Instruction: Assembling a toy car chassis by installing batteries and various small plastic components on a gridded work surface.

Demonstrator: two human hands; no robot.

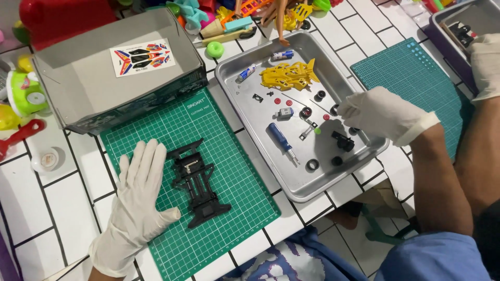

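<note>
A black toy car chassis (198, 183) is being kept on a green cutting mat (234, 161), at the centre of the mat. The left hand (138, 203), gloved in white, is being laid flat on the mat at 9 o'clock of the chassis, fingers spread and gripping nothing, with the thumb just beside the chassis's lower end. The right hand (383, 114), also gloved, is being held over a metal tray (245, 78) at 2 o'clock of the chassis, its fingertips being drawn together near small black wheels (344, 141); whether a part is being pinched cannot be told. In the tray, a yellow car body (289, 75) is being kept at 12 o'clock, and a blue screwdriver (281, 139) toward 7 o'clock. A grey box lid (104, 83) is being kept at 11 o'clock of the mat. Another person's gloved hand (485, 65) is being rested at a second tray at 3 o'clock.
</note>
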